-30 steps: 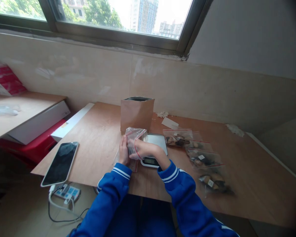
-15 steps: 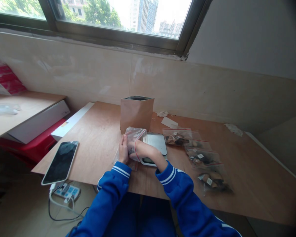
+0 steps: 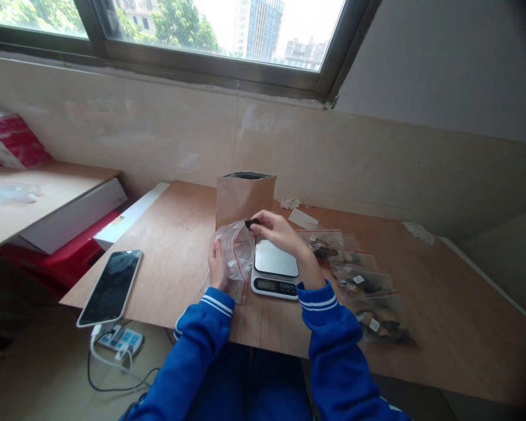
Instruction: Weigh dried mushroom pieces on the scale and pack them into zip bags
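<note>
My left hand (image 3: 218, 266) is closed on the side of a clear zip bag (image 3: 241, 257) with a red seal line, its mouth spread apart. Between the fingertips of my right hand (image 3: 277, 230) is a small dark piece (image 3: 251, 223), too small to name, held by the bag's upper edge. Under the right hand is a digital kitchen scale (image 3: 275, 285) with a bare metal plate. Behind the bag a brown paper pouch (image 3: 244, 199) stands upright with its top open. Another clear bag partly shows flat beneath the left hand.
Several filled zip bags (image 3: 363, 282) with small white labels lie to the right. A phone (image 3: 110, 287) rests at the table's left edge, with a power strip (image 3: 121, 339) and cables below. A white card (image 3: 303, 218) and crumpled tissue (image 3: 289, 203) lie by the wall.
My right hand has come out of the clear bag and moved up, now pinching a small dark piece. The scale's display and buttons are uncovered. My left hand still holds the bag.
</note>
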Demonstrator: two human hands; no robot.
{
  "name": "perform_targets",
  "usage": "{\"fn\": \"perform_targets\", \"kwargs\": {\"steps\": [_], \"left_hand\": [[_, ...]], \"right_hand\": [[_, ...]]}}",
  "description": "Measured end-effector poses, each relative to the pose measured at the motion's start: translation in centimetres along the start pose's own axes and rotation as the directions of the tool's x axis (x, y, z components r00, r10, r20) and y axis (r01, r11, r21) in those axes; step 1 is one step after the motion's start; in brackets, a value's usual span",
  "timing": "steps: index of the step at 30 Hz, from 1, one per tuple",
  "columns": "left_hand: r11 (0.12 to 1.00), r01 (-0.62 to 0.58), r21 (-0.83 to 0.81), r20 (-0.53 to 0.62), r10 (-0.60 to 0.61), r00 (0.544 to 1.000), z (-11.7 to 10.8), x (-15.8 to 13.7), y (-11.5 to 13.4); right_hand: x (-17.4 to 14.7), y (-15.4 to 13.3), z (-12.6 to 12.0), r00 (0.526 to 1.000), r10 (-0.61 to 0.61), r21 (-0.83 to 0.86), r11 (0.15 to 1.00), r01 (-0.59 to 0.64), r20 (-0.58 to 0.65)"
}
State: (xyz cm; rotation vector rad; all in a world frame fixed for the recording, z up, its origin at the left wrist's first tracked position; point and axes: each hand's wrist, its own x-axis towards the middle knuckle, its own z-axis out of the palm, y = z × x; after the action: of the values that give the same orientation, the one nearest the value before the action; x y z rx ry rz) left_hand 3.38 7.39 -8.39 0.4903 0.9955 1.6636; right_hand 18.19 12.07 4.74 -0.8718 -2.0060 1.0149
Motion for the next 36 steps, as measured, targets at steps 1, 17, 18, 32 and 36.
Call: {"fn": "perform_targets", "kwargs": {"steps": [1,17,18,32,36], "left_hand": [[1.000,0.001,0.023,-0.009,-0.001,1.000,0.0,-0.1,0.1],[0.925,-0.314,0.213,-0.031,0.327,0.944,0.0,0.1,0.3],[0.906,-0.343,0.246,-0.031,0.362,0.932,0.1,-0.1,0.5],[0.726,-0.454,0.517,0.278,0.359,0.891,1.9,-2.5,2.2],[0.651,-0.471,0.595,0.341,0.326,0.882,2.8,-3.6,3.9]], "right_hand": [[1.1,-0.5,-0.7,0.991,-0.053,-0.026,0.998,0.050,-0.126],[11.0,-1.2,-2.2,0.939,-0.248,-0.644,0.764,0.038,-0.239],[10.3,-1.5,-2.2,0.925,-0.290,-0.643,0.762,0.069,-0.244],[-4.5,2.9,3.8,0.831,0.321,0.269,0.939,-0.215,-0.455],[-3.9,2.0,4.6,0.697,0.389,0.298,0.920,-0.256,-0.602]]}}
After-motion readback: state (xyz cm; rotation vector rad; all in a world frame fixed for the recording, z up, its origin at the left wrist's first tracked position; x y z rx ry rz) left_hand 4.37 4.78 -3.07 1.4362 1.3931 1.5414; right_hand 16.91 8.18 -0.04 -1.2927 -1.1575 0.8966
